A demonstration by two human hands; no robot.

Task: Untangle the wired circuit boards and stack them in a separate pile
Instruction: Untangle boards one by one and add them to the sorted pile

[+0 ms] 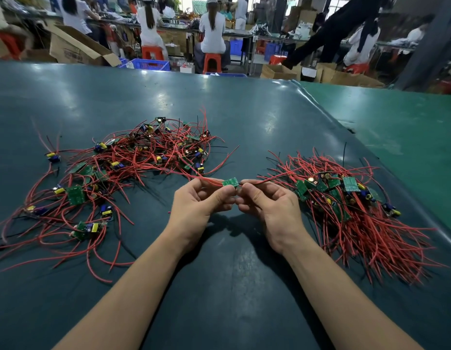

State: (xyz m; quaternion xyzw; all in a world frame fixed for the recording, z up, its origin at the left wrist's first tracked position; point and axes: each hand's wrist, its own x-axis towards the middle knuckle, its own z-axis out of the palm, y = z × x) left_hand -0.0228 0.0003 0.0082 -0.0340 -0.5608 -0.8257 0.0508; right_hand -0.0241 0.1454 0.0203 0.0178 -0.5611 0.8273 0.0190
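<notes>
Both hands are raised just above the table (244, 117), meeting at its middle; between them is one board (230, 182), small and green, held clear of both heaps. The left hand (198, 200) is closed on the board's left end and on the red wires (206, 180) leaving that end, thumb and curled fingers pinching; the right hand (266, 202) is closed likewise on the board's right end and on the wire running off to the right. This two-handed hold appears meant to keep the board level while its leads are drawn straight; that is a judgement.

The left-hand wires trail back toward the tangle (133, 168) on the left; whether they are caught in it cannot be told. That heap is loose and spread, boards facing every way, wires crossing and looping; it reads as the unsorted stock.

The pile (345, 205) on the right is ordered; boards are gathered at its upper part and the wires fan toward the near right, roughly parallel. Such alignment would keep the leads from knotting again.

The held board lies between the two, nearer the pile's edge; the step in hand appears to be freeing it before laying it on the pile. Many boards remain in the tangle; the task seems roughly half done.

Other persons sit at benches beyond the table.
</notes>
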